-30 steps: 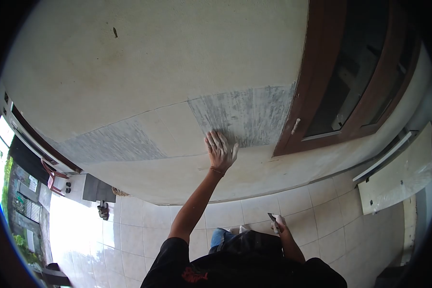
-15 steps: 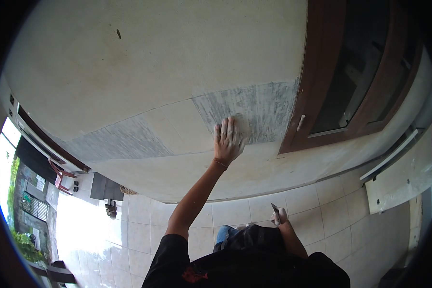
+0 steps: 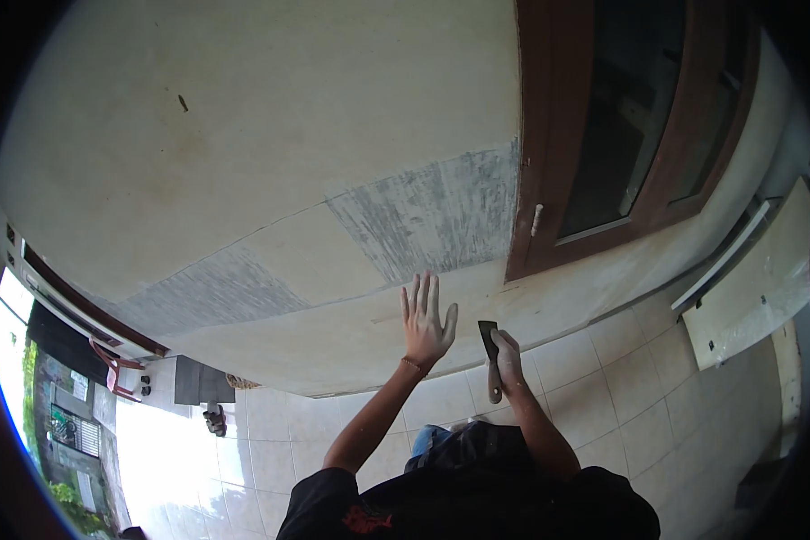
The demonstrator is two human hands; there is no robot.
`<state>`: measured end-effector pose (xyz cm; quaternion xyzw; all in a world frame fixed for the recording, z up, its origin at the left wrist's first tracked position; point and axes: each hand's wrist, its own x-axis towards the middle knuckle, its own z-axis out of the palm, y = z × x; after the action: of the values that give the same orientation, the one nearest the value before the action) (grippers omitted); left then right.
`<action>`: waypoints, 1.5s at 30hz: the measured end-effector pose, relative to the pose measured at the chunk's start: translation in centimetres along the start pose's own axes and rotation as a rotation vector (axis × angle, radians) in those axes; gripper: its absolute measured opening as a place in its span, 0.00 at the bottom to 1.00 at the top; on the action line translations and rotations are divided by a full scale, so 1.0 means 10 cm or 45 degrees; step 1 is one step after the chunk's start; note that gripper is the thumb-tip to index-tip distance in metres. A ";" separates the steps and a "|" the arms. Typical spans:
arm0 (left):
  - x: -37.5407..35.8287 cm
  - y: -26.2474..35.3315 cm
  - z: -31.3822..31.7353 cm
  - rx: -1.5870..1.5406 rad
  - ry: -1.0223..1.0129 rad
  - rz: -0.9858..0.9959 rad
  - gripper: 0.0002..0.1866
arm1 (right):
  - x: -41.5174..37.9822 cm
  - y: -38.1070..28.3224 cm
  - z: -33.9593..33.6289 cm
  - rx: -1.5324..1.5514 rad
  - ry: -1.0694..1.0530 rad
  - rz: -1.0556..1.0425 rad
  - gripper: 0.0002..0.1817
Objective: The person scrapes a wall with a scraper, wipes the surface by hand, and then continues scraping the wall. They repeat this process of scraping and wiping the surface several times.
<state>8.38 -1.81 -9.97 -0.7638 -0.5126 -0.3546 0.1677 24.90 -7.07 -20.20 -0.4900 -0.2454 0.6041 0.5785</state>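
Observation:
My left hand (image 3: 427,326) is raised with its fingers spread, in front of the cream wall (image 3: 306,126), just below a grey streaked patch (image 3: 436,216). Whether it touches the wall I cannot tell. White dust coats its fingers. My right hand (image 3: 508,358) grips a putty knife (image 3: 492,360), its dark blade pointing up and its handle down. A second grey patch (image 3: 211,292) shows on the wall further left, with a cream section between the two.
A brown-framed window (image 3: 549,171) is at the right of the wall. Leaning panels (image 3: 756,279) stand at far right. On the tiled floor (image 3: 441,400) to the left are a grey block (image 3: 200,382), shoes (image 3: 214,420) and a red chair (image 3: 115,367).
My left hand has moved down off the grey patch and its fingers have spread. My right hand has risen with the putty knife, closer to my left hand. The view has shifted slightly.

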 end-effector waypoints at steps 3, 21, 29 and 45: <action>-0.08 0.00 0.03 -1.383 -0.369 -0.988 0.13 | 0.14 -0.39 0.36 -0.200 -0.104 -0.414 0.16; 0.33 -0.02 0.33 -1.477 0.193 -0.821 0.15 | 0.64 -0.96 1.52 -0.449 0.001 -0.954 0.19; 0.33 -0.06 0.34 -1.438 0.135 -0.788 0.14 | 0.66 -0.92 1.51 -0.324 -0.070 -0.848 0.20; 0.59 0.05 0.09 -1.414 0.177 -0.839 0.17 | 0.61 -1.12 1.58 -0.353 -0.036 -0.900 0.20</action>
<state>10.47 2.45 -6.31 -0.5148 -0.4484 -0.6483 -0.3371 17.10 5.28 -6.09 -0.4403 -0.4866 0.3349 0.6761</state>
